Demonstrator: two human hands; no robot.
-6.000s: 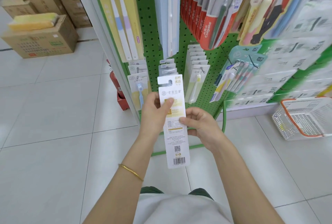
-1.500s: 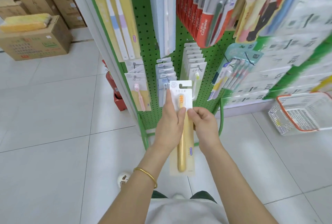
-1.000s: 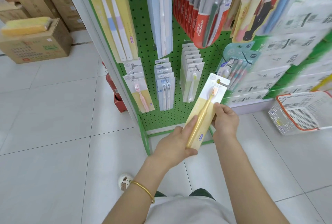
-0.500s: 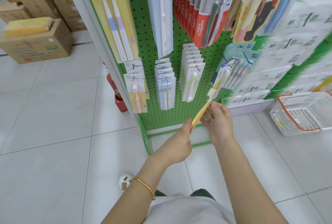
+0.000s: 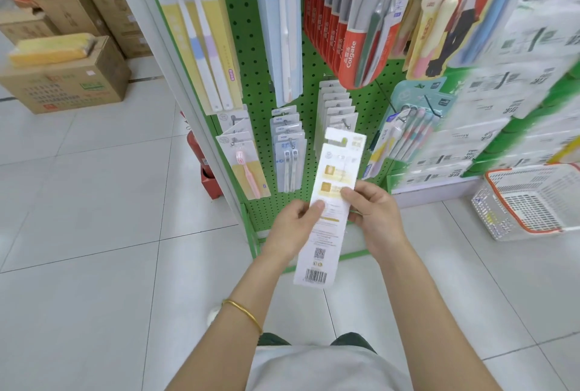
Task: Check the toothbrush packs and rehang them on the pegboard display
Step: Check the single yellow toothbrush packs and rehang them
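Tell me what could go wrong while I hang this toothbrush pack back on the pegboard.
1. The toothbrush pack shows you its printed back with the barcode; hung that way, shoppers would likely see the back.
2. Your left hand and right hand only pinch its side edges, so the long card may twist or slip.
3. The stack of white packs just behind it on the green pegboard could get knocked off its hook.

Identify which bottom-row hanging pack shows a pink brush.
The front pack on the leftmost bottom peg: pink brush on a yellow card. The middle stack shows two grey brushes; the held pack shows its printed back.
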